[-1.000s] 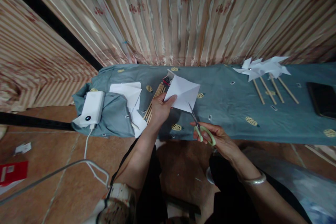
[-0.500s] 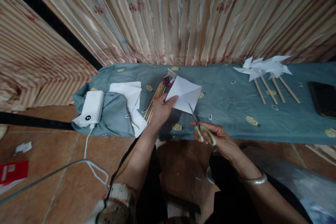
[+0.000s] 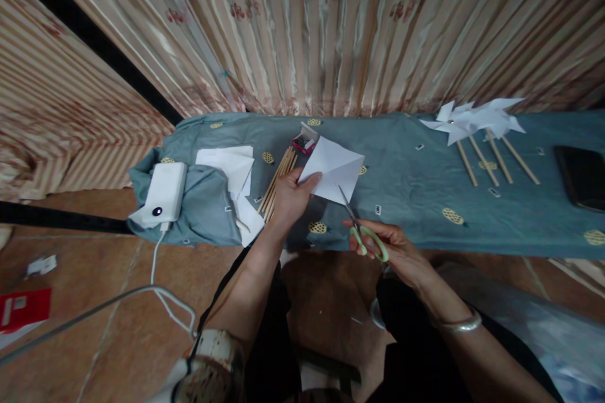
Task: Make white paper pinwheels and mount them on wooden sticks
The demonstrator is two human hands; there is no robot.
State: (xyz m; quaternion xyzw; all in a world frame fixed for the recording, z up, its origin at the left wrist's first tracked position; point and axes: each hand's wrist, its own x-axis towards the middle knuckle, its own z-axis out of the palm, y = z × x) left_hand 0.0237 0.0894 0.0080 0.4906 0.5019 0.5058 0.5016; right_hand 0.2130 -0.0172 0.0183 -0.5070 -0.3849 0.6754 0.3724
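Note:
My left hand (image 3: 293, 196) pinches the left corner of a square white sheet of paper (image 3: 336, 167), thumb on top, fingers hidden beneath. Crease lines cross the sheet. In my right hand (image 3: 390, 245) is a pair of scissors (image 3: 357, 230) with light green handles, fingers through the loops. The blade tips lie at the paper's lower right edge, pointing toward its middle. Behind my left hand lie several wooden sticks (image 3: 280, 184). Just beyond the paper is a small open box (image 3: 305, 140) of dark pins or tacks, partly covered by the sheet.
White paper pieces (image 3: 231, 167) lie at left on the grey-green cloth (image 3: 401, 164), near a white power bank (image 3: 165, 194) with a cable. Several white paper pinwheels (image 3: 477, 123) on sticks lie at right, with a dark phone (image 3: 581, 176) beyond. A curtain (image 3: 321, 31) hangs behind.
Almost nothing differs. The view has shifted very slightly; both hands, the paper and the scissors keep nearly the same positions.

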